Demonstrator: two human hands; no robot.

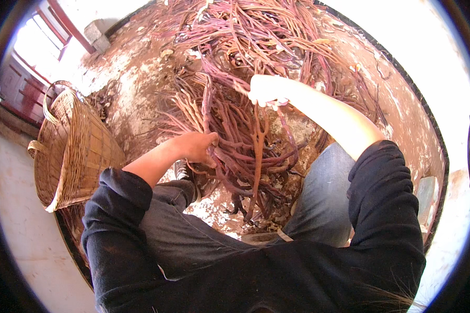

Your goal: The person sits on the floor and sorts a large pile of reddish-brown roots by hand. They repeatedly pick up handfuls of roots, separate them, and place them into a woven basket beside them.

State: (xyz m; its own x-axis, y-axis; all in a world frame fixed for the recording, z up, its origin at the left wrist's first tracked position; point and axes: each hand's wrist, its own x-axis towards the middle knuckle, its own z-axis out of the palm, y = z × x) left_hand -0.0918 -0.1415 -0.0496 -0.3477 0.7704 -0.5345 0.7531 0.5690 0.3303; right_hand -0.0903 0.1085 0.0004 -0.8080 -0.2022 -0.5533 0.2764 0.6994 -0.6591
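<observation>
Between my knees lies a heap of long reddish-brown roots (235, 125), tangled and bent toward me. My left hand (197, 146) grips the left side of this heap, with its thumb and fingers around a long purplish root (206, 101). Above the heap, my right hand (264, 92) is closed on a forked root (257, 156) that hangs down toward the floor. A thinner purplish root (286, 125) also trails from below the right hand. Strong light washes out that hand, so its fingers are hard to make out.
A larger pile of similar roots (254, 31) spreads over the dirt-stained floor (133, 86) at the far side. To my left, a woven basket (90, 148) with handles lies tipped. Pale walls (19, 187) flank the floor, and a concrete block (97, 35) stands at upper left.
</observation>
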